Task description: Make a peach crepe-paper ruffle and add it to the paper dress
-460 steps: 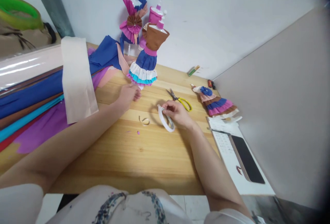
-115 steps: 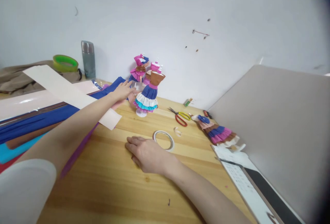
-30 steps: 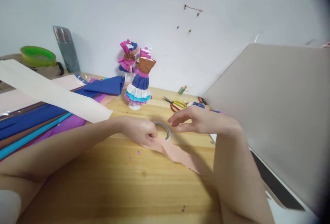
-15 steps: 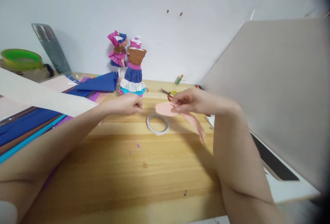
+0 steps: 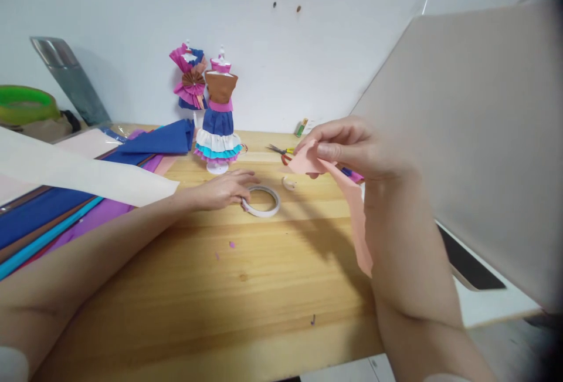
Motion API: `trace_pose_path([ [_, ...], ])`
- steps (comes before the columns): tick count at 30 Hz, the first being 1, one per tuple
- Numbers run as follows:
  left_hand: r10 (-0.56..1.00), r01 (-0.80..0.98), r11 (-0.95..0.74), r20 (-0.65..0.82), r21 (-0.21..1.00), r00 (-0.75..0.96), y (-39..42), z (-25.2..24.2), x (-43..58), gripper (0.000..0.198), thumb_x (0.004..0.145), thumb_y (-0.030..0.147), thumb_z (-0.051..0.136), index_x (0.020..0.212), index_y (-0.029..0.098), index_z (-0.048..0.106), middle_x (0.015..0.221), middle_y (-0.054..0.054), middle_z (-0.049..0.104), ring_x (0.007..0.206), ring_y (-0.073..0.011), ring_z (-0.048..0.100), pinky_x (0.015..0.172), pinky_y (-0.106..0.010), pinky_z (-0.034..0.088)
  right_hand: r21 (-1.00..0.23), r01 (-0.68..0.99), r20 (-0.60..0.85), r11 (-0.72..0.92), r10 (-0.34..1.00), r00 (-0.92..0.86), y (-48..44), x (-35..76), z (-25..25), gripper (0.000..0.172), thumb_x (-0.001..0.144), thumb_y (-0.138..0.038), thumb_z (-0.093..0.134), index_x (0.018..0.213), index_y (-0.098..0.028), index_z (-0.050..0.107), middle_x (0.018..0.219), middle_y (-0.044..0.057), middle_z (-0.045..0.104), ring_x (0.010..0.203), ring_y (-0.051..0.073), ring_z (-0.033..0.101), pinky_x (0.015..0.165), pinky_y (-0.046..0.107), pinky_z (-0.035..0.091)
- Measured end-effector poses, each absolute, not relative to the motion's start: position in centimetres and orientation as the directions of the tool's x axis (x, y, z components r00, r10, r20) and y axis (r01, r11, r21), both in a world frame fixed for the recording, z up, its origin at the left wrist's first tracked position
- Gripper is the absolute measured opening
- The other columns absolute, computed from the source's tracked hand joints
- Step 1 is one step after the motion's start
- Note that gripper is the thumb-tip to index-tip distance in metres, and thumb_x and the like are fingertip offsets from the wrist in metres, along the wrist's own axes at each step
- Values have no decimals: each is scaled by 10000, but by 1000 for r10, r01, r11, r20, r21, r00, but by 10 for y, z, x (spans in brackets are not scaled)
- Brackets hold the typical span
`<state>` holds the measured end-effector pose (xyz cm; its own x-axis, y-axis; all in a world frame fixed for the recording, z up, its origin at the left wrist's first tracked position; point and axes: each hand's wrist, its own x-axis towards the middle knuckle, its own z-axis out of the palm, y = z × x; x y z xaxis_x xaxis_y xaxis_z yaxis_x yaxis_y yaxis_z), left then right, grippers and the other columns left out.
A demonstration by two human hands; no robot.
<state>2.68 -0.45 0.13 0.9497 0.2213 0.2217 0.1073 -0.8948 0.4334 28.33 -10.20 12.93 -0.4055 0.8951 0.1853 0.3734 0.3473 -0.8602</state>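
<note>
My right hand [image 5: 352, 150] is raised above the wooden table [image 5: 246, 264] and pinches the top end of a pink paper strip [image 5: 358, 223]. The strip hangs down in front of my right forearm. My left hand [image 5: 220, 189] lies low on the table with its fingers stretched out. Its fingertips touch the left rim of a white tape roll [image 5: 263, 200], which lies flat. Behind the roll, a paper dress in brown, blue, white and teal [image 5: 217, 127] stands on a small stand.
Blue, purple and teal paper sheets [image 5: 53, 206] lie at the left under a pale strip [image 5: 88, 173]. A second paper dress [image 5: 191, 80], scissors [image 5: 281, 151] and a tape scrap [image 5: 288, 182] lie farther back. A grey board [image 5: 466, 135] leans at the right over a dark phone [image 5: 470, 259].
My right hand has lifted the pink strip higher and nearer. My left hand has let go of the strip and dropped to the tape roll's rim.
</note>
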Motion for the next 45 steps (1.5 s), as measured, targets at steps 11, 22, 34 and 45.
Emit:
trace_pose_path([
  [11, 457, 216, -274, -71, 937, 886, -45, 38, 10, 241, 855, 390, 651, 915, 158, 636, 905, -66, 744, 853, -180, 661, 780, -292, 466, -884, 276, 219, 377, 856, -468, -110, 277, 135, 336, 773, -510, 757, 821, -177, 753, 572, 3, 635, 492, 114, 542, 444, 232, 398],
  [22, 750, -59, 145, -71, 988, 658, -91, 25, -31, 140, 686, 278, 643, 730, 146, 623, 548, 3, 615, 520, -121, 522, 580, -265, 363, -909, 227, 214, 349, 859, -466, -111, 238, 123, 172, 749, -379, 780, 796, -217, 749, 765, 48, 670, 630, 155, 607, 533, 269, 459],
  [34, 781, -91, -121, 151, 988, 606, -73, 5, -36, 372, 916, 418, 531, 639, 184, 446, 588, 46, 427, 565, -92, 371, 603, -254, 326, -807, 518, -40, 283, 849, -526, -113, 197, 107, 372, 842, -482, 668, 672, -152, 631, 567, -23, 459, 504, 83, 355, 447, 235, 254],
  [45, 720, -77, -173, 179, 982, 671, -80, 8, -39, 320, 967, 381, 434, 711, 190, 433, 702, 29, 428, 687, -124, 396, 682, -274, 331, -846, 484, 8, 226, 912, -411, -113, 182, 94, 211, 802, -373, 708, 802, -165, 670, 694, 22, 601, 591, 127, 500, 519, 250, 360],
])
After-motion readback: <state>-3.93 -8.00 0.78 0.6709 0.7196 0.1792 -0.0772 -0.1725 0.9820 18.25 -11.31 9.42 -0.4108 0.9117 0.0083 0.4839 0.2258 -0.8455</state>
